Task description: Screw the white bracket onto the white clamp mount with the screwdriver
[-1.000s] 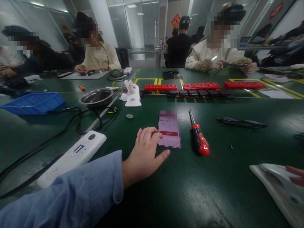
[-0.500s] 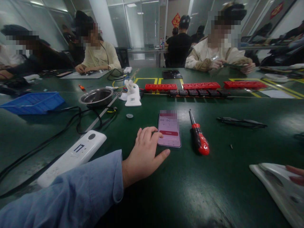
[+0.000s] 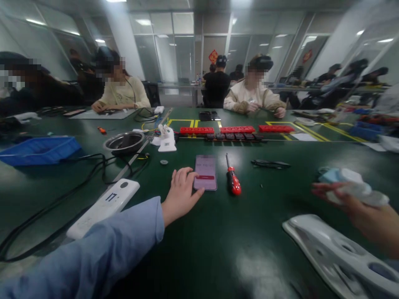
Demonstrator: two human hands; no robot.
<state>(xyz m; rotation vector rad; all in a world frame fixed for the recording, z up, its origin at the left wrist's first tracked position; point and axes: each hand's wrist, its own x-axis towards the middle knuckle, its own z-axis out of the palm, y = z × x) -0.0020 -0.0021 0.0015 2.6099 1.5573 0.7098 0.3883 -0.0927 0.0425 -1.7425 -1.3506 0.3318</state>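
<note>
My left hand [image 3: 181, 194] lies spread over the lower left of a phone [image 3: 205, 173], a fingertip on its screen beside a red bar; it grips nothing. At the right, my right hand [image 3: 364, 214] is raised over the table and partly smeared by motion. In it is a white and light-blue plastic piece [image 3: 355, 187], too blurred to name. Below that hand lies a long white plastic shell [image 3: 339, 253] with openings in it. A red and black screwdriver [image 3: 233, 180] rests right of the phone, and black tweezers [image 3: 270, 164] lie beyond it.
A white power strip [image 3: 104, 207] and black cables lie left. Farther off are a metal bowl [image 3: 124, 140], a blue bin [image 3: 40, 150], a white stand [image 3: 167, 140] and red trays [image 3: 237, 129]. Two people [image 3: 124, 91] sit across the table; others are behind.
My right hand has come further into view, with the white and light-blue piece in it. The view has tilted up and turned right. My left hand stays at the phone.
</note>
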